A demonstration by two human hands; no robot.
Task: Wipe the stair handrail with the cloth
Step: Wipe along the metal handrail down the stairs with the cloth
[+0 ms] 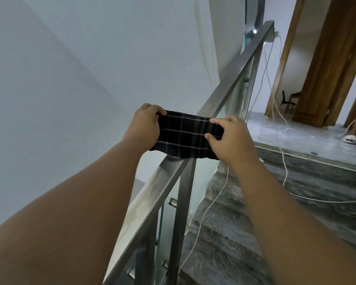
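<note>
- Dark checked cloth (188, 136) is laid flat across the top of the rail (232, 79), about halfway up the part that can be seen.
- It is held at both ends. The left end is clamped by the left hand (144, 125), with the fingers curled over the far edge. The right end is pinched by the right hand (229, 137) between thumb and fingers.
- The cloth is pulled tight between the two hands, most likely so that it can be slid along the metal and the whole top can be rubbed at once.
- The rail is made of grey metal and runs up to a post (257, 17) near the landing. Glass (237, 95) is fixed under it.
- A lot of rail is left above the cloth, so more wiping is probably needed up there.
- White cords (284, 167) hang down and are spread over the stone steps (245, 223). They could be tripped on.
- A wooden door (333, 58) is seen at the top right.
- No box, bucket or bowl is seen, so nothing can be said about things kept inside one.
</note>
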